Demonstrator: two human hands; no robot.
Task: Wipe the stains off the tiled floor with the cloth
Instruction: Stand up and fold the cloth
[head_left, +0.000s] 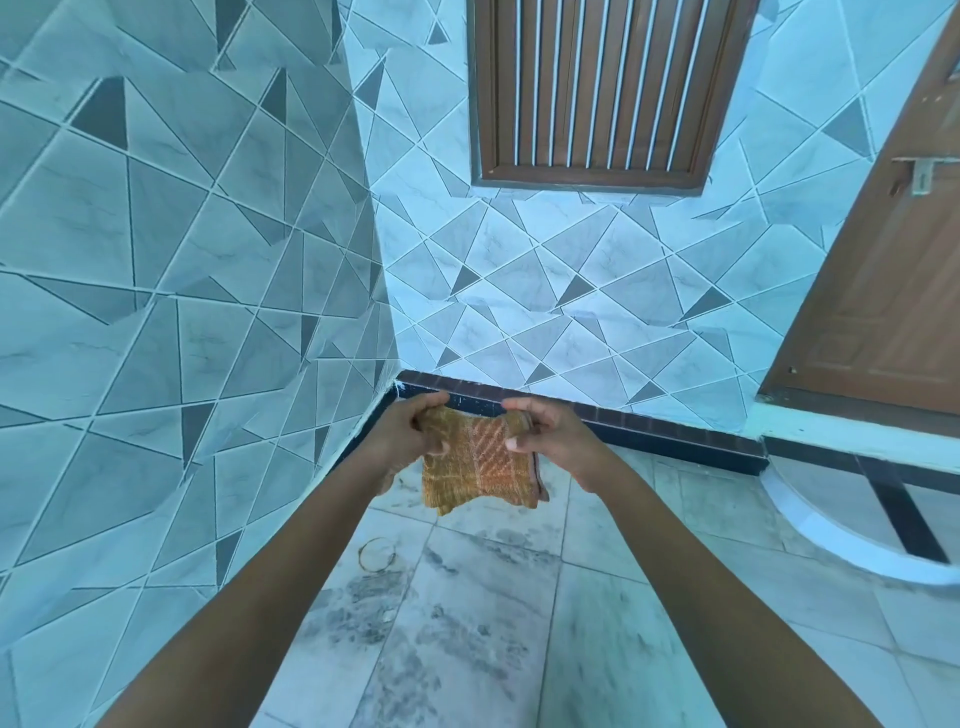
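An orange-yellow woven cloth (478, 470) hangs in the air between my two hands, folded over, above the floor near the corner. My left hand (410, 434) grips its upper left corner. My right hand (545, 431) pinches its upper right corner. Below, the pale marbled tiled floor (649, 623) carries dark grey smudged stains (363, 608) across the tiles under my left forearm and towards the middle. A thin brownish ring mark (376, 555) lies on the floor just below the cloth.
Tiled walls meet in a corner (387, 312) straight ahead, with a dark skirting strip (623, 423) along the base. A brown slatted window shutter (592, 88) sits high on the far wall. A brown door (883, 291) and a raised white curved step (852, 540) stand at the right.
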